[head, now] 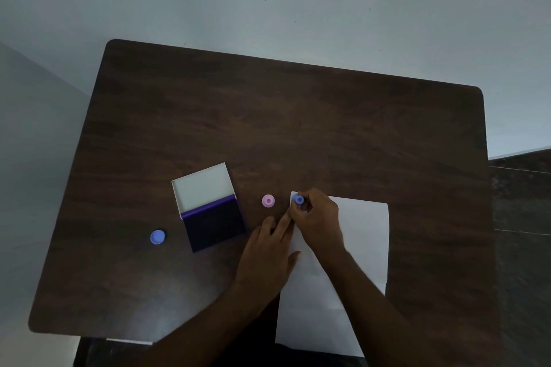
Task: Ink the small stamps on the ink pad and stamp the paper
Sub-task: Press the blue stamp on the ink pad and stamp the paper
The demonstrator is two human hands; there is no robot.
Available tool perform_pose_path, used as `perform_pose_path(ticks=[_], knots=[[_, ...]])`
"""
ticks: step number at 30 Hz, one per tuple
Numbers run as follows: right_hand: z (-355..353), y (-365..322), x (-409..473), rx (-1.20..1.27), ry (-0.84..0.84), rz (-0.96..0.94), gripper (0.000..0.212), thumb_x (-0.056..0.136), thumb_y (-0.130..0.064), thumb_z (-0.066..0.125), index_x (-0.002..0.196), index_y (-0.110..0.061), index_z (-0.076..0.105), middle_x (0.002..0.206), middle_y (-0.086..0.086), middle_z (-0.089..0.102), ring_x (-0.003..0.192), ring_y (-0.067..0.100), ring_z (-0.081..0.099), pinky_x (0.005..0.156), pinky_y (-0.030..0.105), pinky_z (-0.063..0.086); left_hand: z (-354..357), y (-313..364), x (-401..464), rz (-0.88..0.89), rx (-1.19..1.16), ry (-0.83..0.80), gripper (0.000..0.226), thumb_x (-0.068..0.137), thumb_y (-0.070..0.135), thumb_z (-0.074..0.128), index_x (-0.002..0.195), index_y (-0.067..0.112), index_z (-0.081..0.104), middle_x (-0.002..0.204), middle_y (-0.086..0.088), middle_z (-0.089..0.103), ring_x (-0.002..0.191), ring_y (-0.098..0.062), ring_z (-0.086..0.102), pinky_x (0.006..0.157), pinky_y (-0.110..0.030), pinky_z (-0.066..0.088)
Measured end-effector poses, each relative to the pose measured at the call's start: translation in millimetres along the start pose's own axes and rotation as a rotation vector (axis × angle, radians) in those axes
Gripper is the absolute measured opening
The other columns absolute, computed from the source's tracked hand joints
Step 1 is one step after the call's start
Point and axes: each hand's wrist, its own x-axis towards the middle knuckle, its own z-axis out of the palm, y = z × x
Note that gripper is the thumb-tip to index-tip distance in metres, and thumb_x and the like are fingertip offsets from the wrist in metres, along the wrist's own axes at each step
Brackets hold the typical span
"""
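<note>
Blue stamp (299,199) is pinched in my right hand (317,222) on the paper (363,235) (top-left corner); left hand (268,250), fingers straight, presses the paper edge at 7 o'clock.

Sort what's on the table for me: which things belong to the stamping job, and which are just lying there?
In the job:
- small blue round stamp, pinched by the right hand at the white paper sheet's far-left corner
- left hand, fingers flat on the paper's left edge
- open purple ink pad, white lid folded back
- small pink round stamp, waiting

Lying about:
- blue round cap
- dark wooden table
</note>
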Motion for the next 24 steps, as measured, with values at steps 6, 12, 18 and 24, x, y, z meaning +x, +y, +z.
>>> perform_pose_path(ticks=[6, 12, 18, 24], knots=[[-1, -11, 9, -0.087, -0.104, 0.12, 0.019, 0.087, -0.028, 0.065, 0.081, -0.017, 0.052, 0.084, 0.005, 0.062, 0.07, 0.008, 0.049, 0.07, 0.021, 0.038, -2, -1, -1, -0.02, -0.023, 0.012, 0.069, 0.093, 0.059, 0.035, 0.15, 0.023, 0.021, 0.155, -0.002, 0.03, 0.139, -0.02, 0.033, 0.116, -0.032, 0.02], [-1, -16, 14, -0.147, -0.148, 0.211, 0.02, 0.087, -0.033, 0.064, 0.086, -0.019, 0.05, 0.086, -0.003, 0.055, 0.076, 0.009, 0.051, 0.074, 0.021, 0.039, 2, 0, 0, -0.035, -0.012, 0.008, 0.069, 0.092, 0.062, 0.033, 0.149, 0.025, 0.022, 0.155, 0.0, 0.031, 0.138, -0.017, 0.034, 0.116, -0.029, 0.019], [-1, -17, 13, -0.144, -0.151, 0.235, 0.021, 0.087, -0.034, 0.064, 0.086, -0.02, 0.048, 0.089, -0.002, 0.057, 0.075, 0.008, 0.048, 0.074, 0.021, 0.037, 4, 0, 0, -0.018, 0.029, 0.03, 0.069, 0.091, 0.063, 0.033, 0.149, 0.025, 0.025, 0.152, 0.0, 0.037, 0.135, -0.018, 0.039, 0.115, -0.028, 0.022], [0, -17, 13, -0.132, -0.144, 0.245, 0.02, 0.087, -0.035, 0.064, 0.088, -0.021, 0.05, 0.097, 0.002, 0.064, 0.075, 0.007, 0.047, 0.076, 0.02, 0.036, 2, -1, 0, 0.001, 0.012, 0.061, 0.067, 0.092, 0.061, 0.034, 0.148, 0.024, 0.027, 0.151, 0.0, 0.038, 0.133, -0.016, 0.04, 0.114, -0.027, 0.023]])
